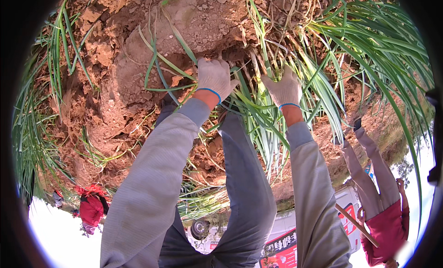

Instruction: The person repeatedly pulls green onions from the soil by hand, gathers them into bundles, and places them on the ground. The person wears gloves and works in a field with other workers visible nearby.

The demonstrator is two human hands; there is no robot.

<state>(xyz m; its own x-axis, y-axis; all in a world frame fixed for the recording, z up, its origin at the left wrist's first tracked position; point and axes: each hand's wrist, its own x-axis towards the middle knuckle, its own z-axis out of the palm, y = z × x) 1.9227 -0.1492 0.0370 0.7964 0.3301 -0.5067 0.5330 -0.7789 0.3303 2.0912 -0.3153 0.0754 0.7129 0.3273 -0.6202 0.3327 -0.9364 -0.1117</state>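
Note:
My left hand (pixel 214 77), in a pale knit glove with a blue cuff edge, is palm-down at the edge of a reddish soil bank (pixel 176 36). Its fingers curl downward and its thumb points right. Long green onion leaves (pixel 169 62) run up to it from the left; its grip is hidden. My right hand (pixel 284 87), gloved alike, lies over a clump of green onions (pixel 259 105). Thumb and forefinger are spread among the pale stalks, and the other fingers' undersides cannot be seen. Leaves hang down between my two forearms.
More green onions stand at right (pixel 377 36) and left (pixel 31 129). My trousered legs (pixel 242 154) straddle the soil. Behind, upside down, are a person in a red top (pixel 387 230) beside a wooden handle (pixel 356 224), a figure in red (pixel 91 209) and a white vehicle (pixel 283 223) bearing writing.

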